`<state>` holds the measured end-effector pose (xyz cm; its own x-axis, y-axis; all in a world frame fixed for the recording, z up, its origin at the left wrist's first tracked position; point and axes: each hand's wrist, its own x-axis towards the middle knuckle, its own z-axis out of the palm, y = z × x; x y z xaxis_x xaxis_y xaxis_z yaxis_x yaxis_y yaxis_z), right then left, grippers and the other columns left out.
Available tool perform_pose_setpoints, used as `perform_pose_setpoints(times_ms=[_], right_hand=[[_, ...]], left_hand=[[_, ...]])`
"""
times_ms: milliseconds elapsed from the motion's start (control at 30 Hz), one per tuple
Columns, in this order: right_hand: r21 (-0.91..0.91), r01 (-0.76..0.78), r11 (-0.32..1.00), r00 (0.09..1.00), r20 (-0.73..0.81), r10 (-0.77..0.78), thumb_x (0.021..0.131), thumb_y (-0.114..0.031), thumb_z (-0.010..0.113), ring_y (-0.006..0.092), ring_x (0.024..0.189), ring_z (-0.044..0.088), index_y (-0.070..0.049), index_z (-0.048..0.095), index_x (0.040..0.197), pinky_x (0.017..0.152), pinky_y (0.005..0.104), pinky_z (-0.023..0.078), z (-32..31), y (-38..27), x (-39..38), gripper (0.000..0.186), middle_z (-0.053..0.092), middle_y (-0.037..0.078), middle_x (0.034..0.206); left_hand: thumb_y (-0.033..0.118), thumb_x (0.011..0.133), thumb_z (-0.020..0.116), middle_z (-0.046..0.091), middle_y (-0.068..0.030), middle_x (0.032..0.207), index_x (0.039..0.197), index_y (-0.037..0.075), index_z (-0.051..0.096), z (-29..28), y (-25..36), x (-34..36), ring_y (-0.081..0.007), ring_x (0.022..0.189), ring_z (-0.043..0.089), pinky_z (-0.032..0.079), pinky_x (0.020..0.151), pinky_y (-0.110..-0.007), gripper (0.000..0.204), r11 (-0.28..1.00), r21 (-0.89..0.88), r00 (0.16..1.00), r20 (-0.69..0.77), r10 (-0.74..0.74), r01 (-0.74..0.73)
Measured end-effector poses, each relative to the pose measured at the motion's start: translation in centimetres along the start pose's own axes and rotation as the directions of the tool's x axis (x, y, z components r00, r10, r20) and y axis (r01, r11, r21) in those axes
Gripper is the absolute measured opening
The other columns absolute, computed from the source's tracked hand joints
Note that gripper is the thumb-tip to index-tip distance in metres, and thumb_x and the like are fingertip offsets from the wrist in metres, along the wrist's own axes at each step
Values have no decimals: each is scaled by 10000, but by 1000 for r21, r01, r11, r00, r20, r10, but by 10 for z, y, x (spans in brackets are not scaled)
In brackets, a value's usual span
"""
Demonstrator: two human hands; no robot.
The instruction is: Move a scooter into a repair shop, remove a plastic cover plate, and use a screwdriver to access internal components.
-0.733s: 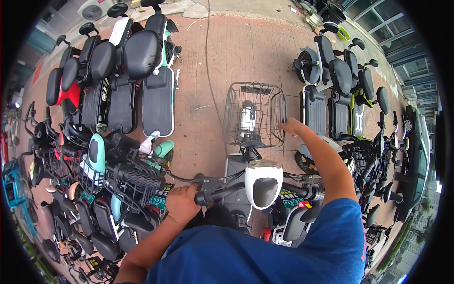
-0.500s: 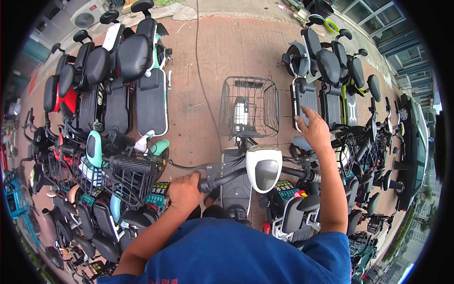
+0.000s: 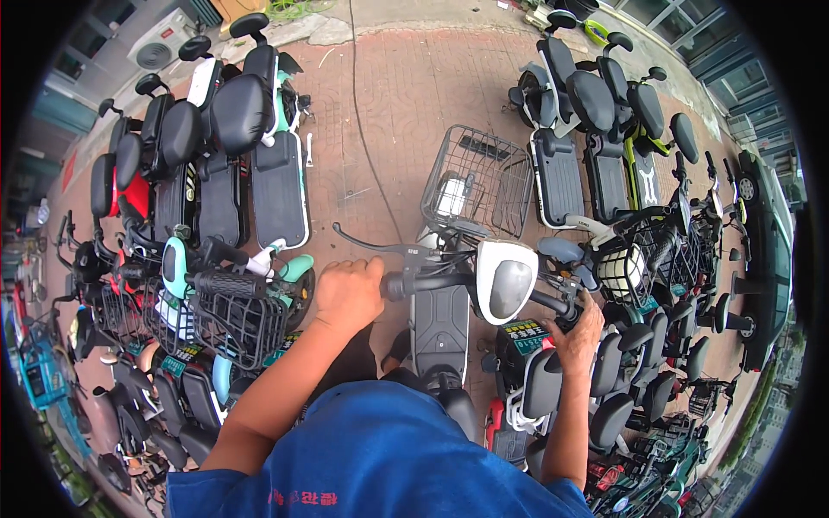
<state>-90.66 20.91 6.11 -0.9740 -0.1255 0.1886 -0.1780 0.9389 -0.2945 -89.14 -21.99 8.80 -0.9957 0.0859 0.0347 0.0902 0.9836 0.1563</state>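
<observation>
My left hand [image 3: 349, 292] is closed round the left end of the black handlebar [image 3: 451, 281] of an electric scooter, below a brake lever. My right hand [image 3: 577, 332] has its fingers wrapped round the right grip. Between them is a white-rimmed headlamp housing [image 3: 505, 283]. In front, the scooter's black wire basket [image 3: 473, 173] is tilted a little to the right, with a white object [image 3: 452, 197] showing through it. The grey footboard [image 3: 439, 332] shows under the handlebar, and my blue shirt covers the bottom of the view.
Parked scooters [image 3: 281, 186] stand tightly packed to my left, others [image 3: 557, 173] to my right, with a paved lane [image 3: 380, 104] between. A dark cable [image 3: 371, 164] runs along it. A car [image 3: 749, 259] is at the far right, buildings and an air-conditioner unit [image 3: 160, 43] beyond.
My right hand has come down from the air near the basket onto the right grip. The handlebar and basket have swung rightward, and my left hand has moved forward with its grip.
</observation>
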Motion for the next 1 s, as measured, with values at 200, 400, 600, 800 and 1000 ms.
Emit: perform_pose_setpoints(times_ms=[200, 400, 600, 800, 1000], right_hand=[[20, 11, 1000, 1000, -22, -10, 595, -116, 902, 386, 1231, 494, -3, 380, 1469, 1097, 482, 358, 2, 1, 19, 1024, 537, 196, 1310], [-71, 150, 986, 984, -87, -156, 677, 37, 731, 369, 1095, 580, -64, 506, 1401, 999, 440, 467, 21, 21, 69, 765, 612, 160, 1149], [-55, 161, 985, 977, -135, -167, 704, 41, 707, 349, 1001, 612, -67, 564, 1332, 926, 439, 497, 27, 41, 150, 653, 642, 146, 1036], [-51, 109, 993, 972, -206, -117, 723, 41, 664, 329, 1007, 639, -85, 596, 1312, 925, 416, 504, 42, 41, 232, 607, 687, 124, 1078], [-113, 110, 987, 950, -279, -138, 696, -18, 723, 312, 977, 659, -109, 625, 1267, 880, 409, 512, 53, 22, 336, 587, 708, 89, 1087]], left_hand=[[161, 560, 793, 662, -85, 751, 874, 101, 621, -1, -8, 25, -284, 722, 673, 521, 670, -401, 363, 999, 37, 1000, 19, 9, -10], [185, 662, 750, 697, -105, 775, 880, 99, 646, -14, -24, 83, -289, 748, 705, 540, 670, -410, 256, 993, 116, 993, 109, -48, 35], [170, 736, 665, 728, -132, 808, 918, 86, 698, -20, -16, 158, -307, 787, 725, 560, 700, -422, 203, 994, 103, 978, 197, -62, 42], [187, 715, 685, 729, -137, 816, 905, 91, 711, -18, -40, 252, -315, 789, 725, 562, 705, -437, 215, 995, 97, 991, 132, 0, -13], [189, 718, 668, 720, -131, 783, 891, 98, 699, -12, -76, 349, -313, 771, 717, 552, 702, -441, 197, 999, 41, 997, 78, -3, 0]])
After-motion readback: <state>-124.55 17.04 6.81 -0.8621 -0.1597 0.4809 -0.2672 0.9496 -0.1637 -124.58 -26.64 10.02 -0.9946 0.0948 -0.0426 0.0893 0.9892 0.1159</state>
